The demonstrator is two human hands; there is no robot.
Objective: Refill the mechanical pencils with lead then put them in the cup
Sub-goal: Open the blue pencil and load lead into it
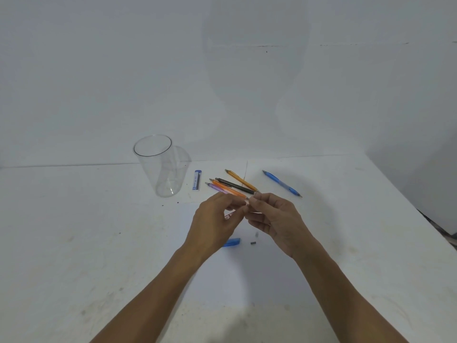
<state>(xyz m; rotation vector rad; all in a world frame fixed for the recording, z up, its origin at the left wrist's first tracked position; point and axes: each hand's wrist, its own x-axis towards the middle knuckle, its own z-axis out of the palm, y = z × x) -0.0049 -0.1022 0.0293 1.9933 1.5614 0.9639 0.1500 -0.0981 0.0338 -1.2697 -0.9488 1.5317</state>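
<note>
Five on white tabletop (99, 231), 12 o'clock from hands: purple mechanical pencil (215, 187), orange pencil (228, 189), black pencil (235, 186), yellow pencil (241, 180) bunched; blue pencil (282, 183) apart, 2 o'clock. One clear plastic cup (158, 167) upright, 10 o'clock; one blue lead case (197, 180) just beside. Left hand (215, 224), right hand (274, 221): both grips pinching one clear barrel (228, 216). White wall (123, 70) behind.

Clear cup (153, 169) upright; lead case (197, 180) beside; four pencils (235, 185) bunched; blue pencil (282, 183) apart; clear pencil (246, 201) held.

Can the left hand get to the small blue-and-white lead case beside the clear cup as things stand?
Probably yes, once freed: the left hand now grips a pale pencil with the right hand. The blue-and-white lead case lies uncovered between the clear plastic cup and the loose pencils.
</note>
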